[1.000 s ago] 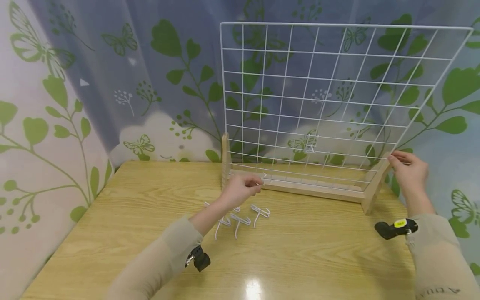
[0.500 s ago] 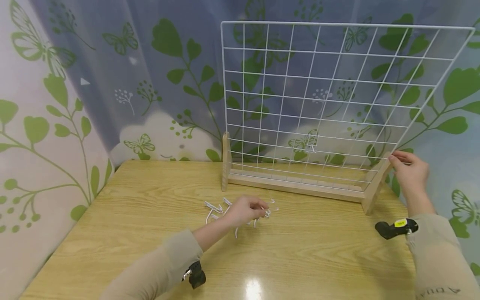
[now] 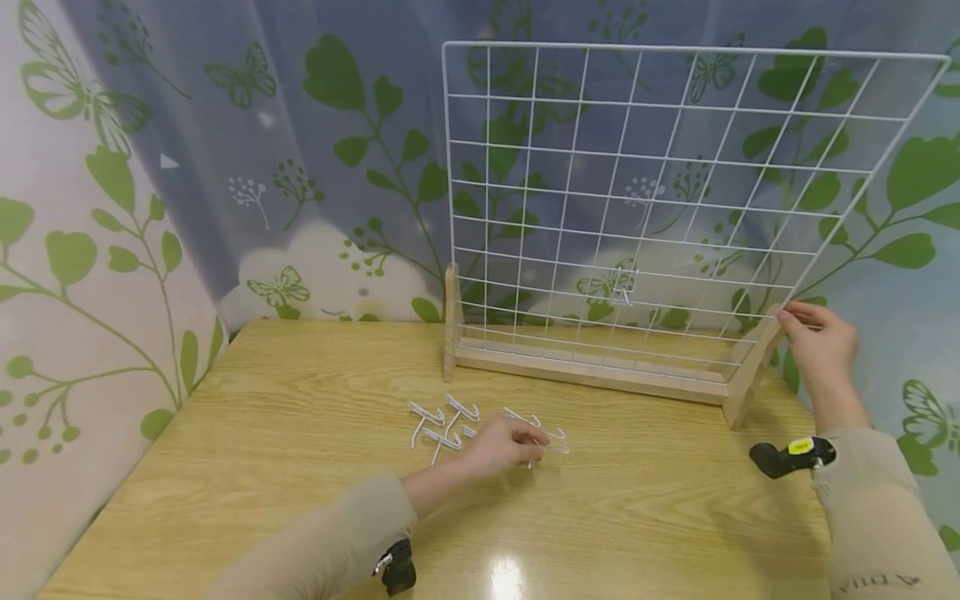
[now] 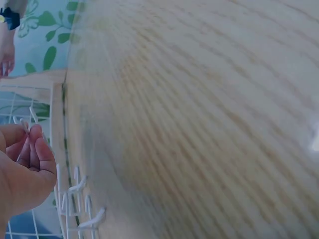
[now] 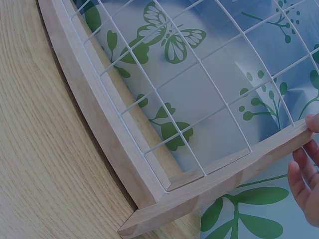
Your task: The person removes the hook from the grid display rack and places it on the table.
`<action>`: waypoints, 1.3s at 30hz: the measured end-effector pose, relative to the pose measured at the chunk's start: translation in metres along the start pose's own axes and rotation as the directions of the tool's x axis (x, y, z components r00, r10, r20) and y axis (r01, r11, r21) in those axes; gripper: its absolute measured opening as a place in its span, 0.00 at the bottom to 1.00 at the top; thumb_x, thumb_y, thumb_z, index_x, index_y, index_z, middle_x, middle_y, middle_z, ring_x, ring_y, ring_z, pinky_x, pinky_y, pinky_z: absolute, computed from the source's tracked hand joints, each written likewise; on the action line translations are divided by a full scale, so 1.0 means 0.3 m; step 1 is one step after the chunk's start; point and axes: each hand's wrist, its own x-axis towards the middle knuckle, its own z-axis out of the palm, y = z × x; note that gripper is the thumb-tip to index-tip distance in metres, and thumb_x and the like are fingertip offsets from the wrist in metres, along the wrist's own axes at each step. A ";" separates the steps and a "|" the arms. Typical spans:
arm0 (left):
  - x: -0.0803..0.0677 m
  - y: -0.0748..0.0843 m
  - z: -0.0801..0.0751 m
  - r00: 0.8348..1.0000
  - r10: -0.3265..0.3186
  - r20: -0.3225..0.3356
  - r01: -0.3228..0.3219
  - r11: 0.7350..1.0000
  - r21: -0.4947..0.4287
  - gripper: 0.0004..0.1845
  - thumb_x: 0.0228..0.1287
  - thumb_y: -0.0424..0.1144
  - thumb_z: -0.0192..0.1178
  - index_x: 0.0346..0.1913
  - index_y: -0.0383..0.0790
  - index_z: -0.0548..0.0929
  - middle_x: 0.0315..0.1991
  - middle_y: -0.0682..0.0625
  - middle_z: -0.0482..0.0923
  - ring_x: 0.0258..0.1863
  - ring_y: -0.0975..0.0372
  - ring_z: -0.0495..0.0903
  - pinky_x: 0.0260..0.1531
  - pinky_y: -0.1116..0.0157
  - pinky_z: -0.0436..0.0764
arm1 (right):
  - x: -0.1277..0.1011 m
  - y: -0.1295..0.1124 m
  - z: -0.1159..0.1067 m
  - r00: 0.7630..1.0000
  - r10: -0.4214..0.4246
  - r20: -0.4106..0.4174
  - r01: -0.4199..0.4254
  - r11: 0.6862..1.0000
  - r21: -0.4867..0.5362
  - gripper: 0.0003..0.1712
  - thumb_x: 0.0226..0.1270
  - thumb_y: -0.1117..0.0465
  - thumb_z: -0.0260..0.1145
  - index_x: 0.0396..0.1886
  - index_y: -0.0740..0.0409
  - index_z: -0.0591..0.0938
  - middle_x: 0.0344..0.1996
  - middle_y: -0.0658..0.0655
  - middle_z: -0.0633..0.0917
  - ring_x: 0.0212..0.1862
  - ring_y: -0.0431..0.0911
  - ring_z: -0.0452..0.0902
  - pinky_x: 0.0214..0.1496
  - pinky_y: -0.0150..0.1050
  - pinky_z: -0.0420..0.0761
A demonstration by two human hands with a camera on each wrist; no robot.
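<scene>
You are picking up: your left hand [image 3: 504, 444] pinches a white wire hook [image 3: 551, 433] off the surface [image 3: 300, 433] while your right hand [image 3: 821, 340] grips the grid stand's wooden upright [image 3: 750, 375], so next lift the hook to the wire grid [image 3: 645, 192].

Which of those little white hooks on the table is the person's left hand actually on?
The rightmost hook: the left hand pinches it, while the other hooks lie untouched to its left.
</scene>
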 end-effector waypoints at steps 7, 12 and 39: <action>0.010 -0.010 0.040 0.999 0.009 -0.036 -0.005 0.994 0.109 0.08 0.57 0.32 0.63 0.40 0.37 0.85 0.24 0.54 0.79 0.21 0.69 0.74 0.22 0.73 0.74 | -0.002 0.002 -0.001 1.000 -0.008 -0.010 0.008 1.000 0.004 0.07 0.66 0.56 0.59 0.32 0.34 0.75 0.28 0.34 0.72 0.29 0.28 0.69 0.26 0.18 0.71; 0.021 -0.024 0.060 0.999 0.009 -0.047 -0.003 0.992 0.127 0.08 0.57 0.33 0.64 0.40 0.37 0.85 0.24 0.55 0.78 0.21 0.69 0.74 0.21 0.73 0.73 | 0.000 0.000 0.001 1.000 0.004 -0.013 -0.004 1.000 -0.004 0.07 0.66 0.55 0.60 0.32 0.33 0.75 0.28 0.34 0.73 0.29 0.28 0.69 0.26 0.18 0.71; 0.054 -0.051 0.094 0.995 0.013 -0.101 0.002 0.989 0.145 0.05 0.57 0.32 0.63 0.35 0.35 0.85 0.29 0.51 0.81 0.24 0.69 0.74 0.23 0.74 0.73 | -0.005 -0.005 0.001 1.000 -0.006 -0.008 0.006 1.000 -0.005 0.07 0.66 0.56 0.59 0.32 0.35 0.75 0.29 0.35 0.72 0.30 0.27 0.69 0.27 0.18 0.72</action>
